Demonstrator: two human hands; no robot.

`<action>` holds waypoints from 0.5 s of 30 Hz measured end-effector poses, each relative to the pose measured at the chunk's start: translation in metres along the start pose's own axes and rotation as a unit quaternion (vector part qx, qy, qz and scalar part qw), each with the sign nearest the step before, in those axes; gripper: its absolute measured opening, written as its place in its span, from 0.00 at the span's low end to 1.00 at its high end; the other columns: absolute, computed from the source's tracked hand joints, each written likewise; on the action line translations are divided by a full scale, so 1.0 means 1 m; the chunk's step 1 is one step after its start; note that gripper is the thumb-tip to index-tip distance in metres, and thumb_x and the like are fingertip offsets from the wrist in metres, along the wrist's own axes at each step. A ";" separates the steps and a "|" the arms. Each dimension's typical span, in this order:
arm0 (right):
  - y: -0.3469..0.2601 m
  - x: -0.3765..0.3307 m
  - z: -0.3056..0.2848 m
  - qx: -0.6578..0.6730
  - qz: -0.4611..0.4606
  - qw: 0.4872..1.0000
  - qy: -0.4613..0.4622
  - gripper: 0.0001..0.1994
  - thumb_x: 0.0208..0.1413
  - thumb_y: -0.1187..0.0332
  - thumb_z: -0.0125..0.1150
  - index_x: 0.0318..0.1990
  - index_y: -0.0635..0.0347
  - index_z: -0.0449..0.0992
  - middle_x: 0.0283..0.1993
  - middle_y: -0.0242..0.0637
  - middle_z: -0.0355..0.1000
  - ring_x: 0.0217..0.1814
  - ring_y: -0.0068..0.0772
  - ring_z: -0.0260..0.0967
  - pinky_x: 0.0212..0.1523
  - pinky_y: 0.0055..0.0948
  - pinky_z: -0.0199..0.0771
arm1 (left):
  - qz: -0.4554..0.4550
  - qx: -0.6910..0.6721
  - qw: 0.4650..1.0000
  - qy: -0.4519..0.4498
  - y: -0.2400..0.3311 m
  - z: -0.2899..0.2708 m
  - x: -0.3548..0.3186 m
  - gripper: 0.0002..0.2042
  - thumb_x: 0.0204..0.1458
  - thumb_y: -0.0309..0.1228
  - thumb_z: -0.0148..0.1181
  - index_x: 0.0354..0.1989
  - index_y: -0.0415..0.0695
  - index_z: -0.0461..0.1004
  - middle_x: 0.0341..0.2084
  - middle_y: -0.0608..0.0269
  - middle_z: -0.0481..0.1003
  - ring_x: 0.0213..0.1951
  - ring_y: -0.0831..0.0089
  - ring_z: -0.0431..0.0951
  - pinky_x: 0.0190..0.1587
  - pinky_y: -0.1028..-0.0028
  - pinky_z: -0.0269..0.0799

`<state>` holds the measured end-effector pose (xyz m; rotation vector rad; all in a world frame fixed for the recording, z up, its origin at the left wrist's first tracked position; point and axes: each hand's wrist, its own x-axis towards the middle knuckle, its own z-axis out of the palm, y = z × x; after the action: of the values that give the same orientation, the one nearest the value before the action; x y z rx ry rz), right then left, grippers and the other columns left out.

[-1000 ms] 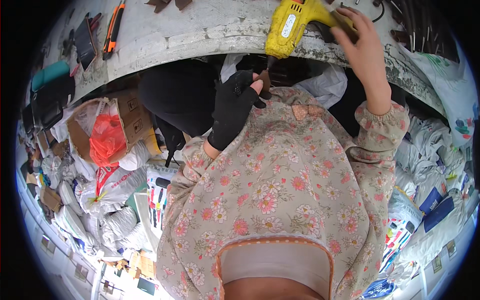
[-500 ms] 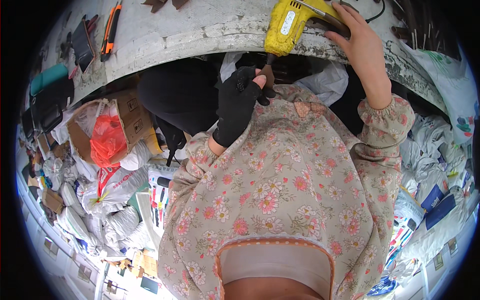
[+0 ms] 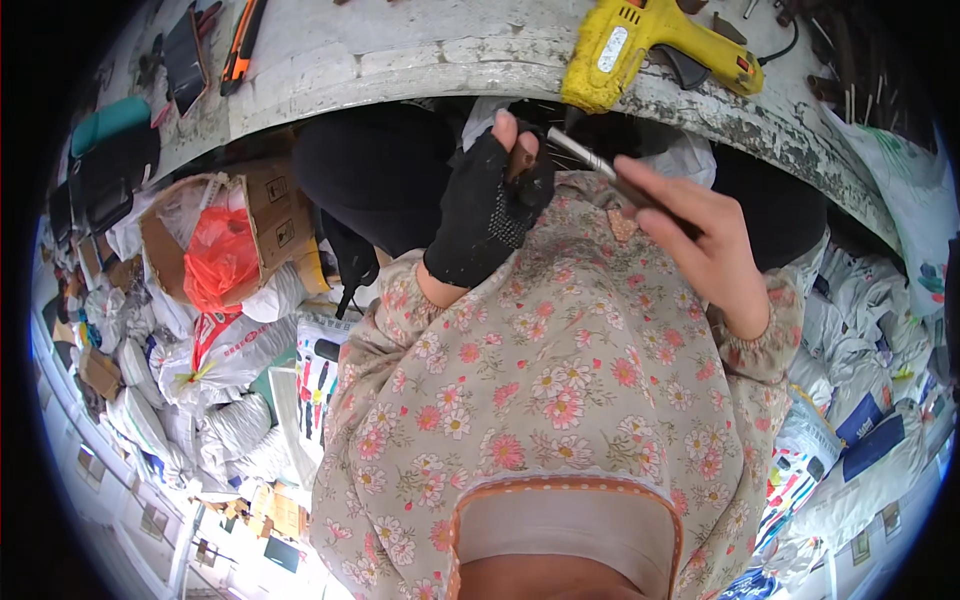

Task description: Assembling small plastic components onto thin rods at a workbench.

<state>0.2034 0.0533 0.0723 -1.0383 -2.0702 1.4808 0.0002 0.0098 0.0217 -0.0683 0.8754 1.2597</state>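
My left hand [image 3: 482, 205], in a black fingerless glove, is closed around a small brown piece [image 3: 520, 162] that shows between thumb and fingers; most of it is hidden. Bare, my right hand [image 3: 705, 235] grips a slim rod [image 3: 585, 153] with a silvery metal front and a darker brown rear part. The rod points up and left toward the left hand, a small gap apart from the brown piece. Above both hands, a yellow hot glue gun [image 3: 612, 62] lies on the bench, its nozzle hanging over the edge, touched by neither hand.
The worn white bench [image 3: 400, 62] curves across the top. An orange-black utility knife [image 3: 243, 45] and a teal case [image 3: 110, 125] sit at its left. Dark brown pieces [image 3: 850, 75] lie at far right. On the left stands a cardboard box [image 3: 270, 215] with a red bag [image 3: 220, 255].
My right hand has come down from beside the glue gun, bringing the rod toward my left hand. The left hand has turned, drawing the brown piece away from the nozzle.
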 end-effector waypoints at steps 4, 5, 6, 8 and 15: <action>-0.010 -0.003 -0.002 0.003 0.026 0.999 -0.037 0.19 0.49 0.76 0.57 0.51 0.56 0.72 0.31 0.40 0.71 0.28 0.32 0.65 0.31 0.25 0.66 | -0.040 0.008 0.999 0.005 0.004 0.011 -0.005 0.14 0.57 0.43 0.49 0.23 0.49 0.64 0.16 0.73 0.63 0.18 0.81 0.62 0.22 0.81 0.58; -0.010 -0.003 -0.001 -0.003 0.004 0.999 -0.034 0.19 0.49 0.76 0.57 0.51 0.56 0.72 0.30 0.40 0.70 0.26 0.31 0.65 0.29 0.25 0.65 | -0.045 0.022 0.998 0.032 0.005 0.015 -0.007 0.14 0.57 0.43 0.49 0.23 0.49 0.65 0.15 0.72 0.63 0.18 0.81 0.62 0.21 0.80 0.58; -0.010 -0.004 -0.001 -0.009 -0.017 0.999 -0.030 0.19 0.48 0.76 0.57 0.50 0.55 0.72 0.28 0.39 0.69 0.25 0.31 0.64 0.28 0.25 0.65 | -0.049 0.037 0.996 0.058 0.005 0.017 -0.008 0.14 0.57 0.43 0.49 0.23 0.49 0.65 0.14 0.72 0.63 0.17 0.80 0.61 0.20 0.79 0.58; -0.018 -0.004 -0.007 -0.032 0.009 0.998 -0.057 0.19 0.47 0.78 0.57 0.49 0.58 0.73 0.28 0.38 0.69 0.25 0.30 0.64 0.28 0.24 0.64 | -0.028 0.064 0.997 0.043 -0.001 0.007 -0.008 0.15 0.57 0.43 0.49 0.24 0.48 0.66 0.15 0.73 0.63 0.17 0.83 0.61 0.20 0.81 0.57; -0.054 -0.001 -0.010 -0.158 -0.004 0.984 -0.078 0.20 0.44 0.80 0.58 0.48 0.55 0.74 0.22 0.34 0.62 0.20 0.29 0.60 0.21 0.25 0.61 | 0.218 0.349 0.910 0.050 0.004 0.016 -0.024 0.16 0.58 0.39 0.48 0.21 0.42 0.69 0.12 0.72 0.65 0.16 0.86 0.60 0.19 0.82 0.55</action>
<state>0.1924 0.0495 0.1255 -1.0512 -2.4770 1.2922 0.0043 0.0003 0.0483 0.6714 1.4418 1.2833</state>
